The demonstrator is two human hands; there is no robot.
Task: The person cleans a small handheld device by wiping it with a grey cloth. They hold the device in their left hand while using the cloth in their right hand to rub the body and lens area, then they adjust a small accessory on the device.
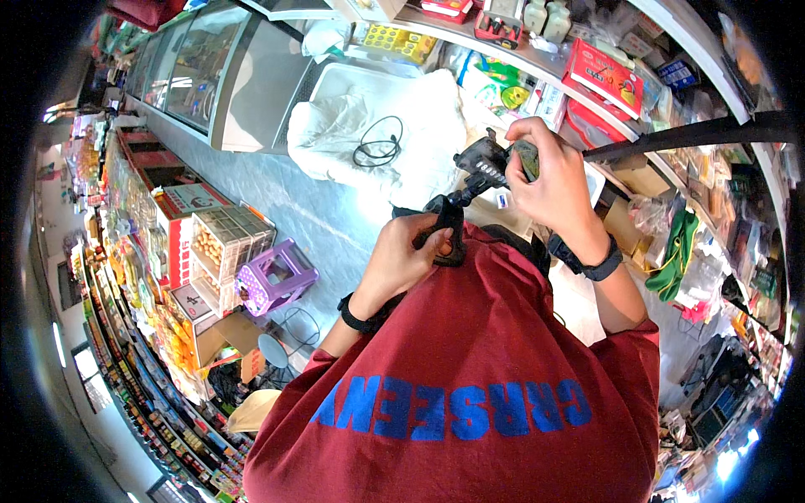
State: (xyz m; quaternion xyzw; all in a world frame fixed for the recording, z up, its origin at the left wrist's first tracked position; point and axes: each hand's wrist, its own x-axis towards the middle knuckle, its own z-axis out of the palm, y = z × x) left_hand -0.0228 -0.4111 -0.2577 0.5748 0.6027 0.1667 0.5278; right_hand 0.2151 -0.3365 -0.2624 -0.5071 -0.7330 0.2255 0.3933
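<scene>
My left hand (402,254) is closed around the black handle (450,232) of a dark mechanical device (484,160), in front of my maroon shirt. The device points up and away from me and bears white printed digits on its side. Between the thumb and fingers of my right hand (550,176) is a dark green, mottled lump (527,160), which could be a stone or a pad. It sits right beside the device's head; whether they touch, I cannot tell. Dark bands circle both wrists.
Beyond my hands lies white cloth or sheeting (427,113) with a coiled black cable (379,143) on it. A purple plastic stool (295,276) and stacked plastic crates (229,242) stand left. Crowded shelves (604,110) line the right, and a black strap (692,135) crosses there.
</scene>
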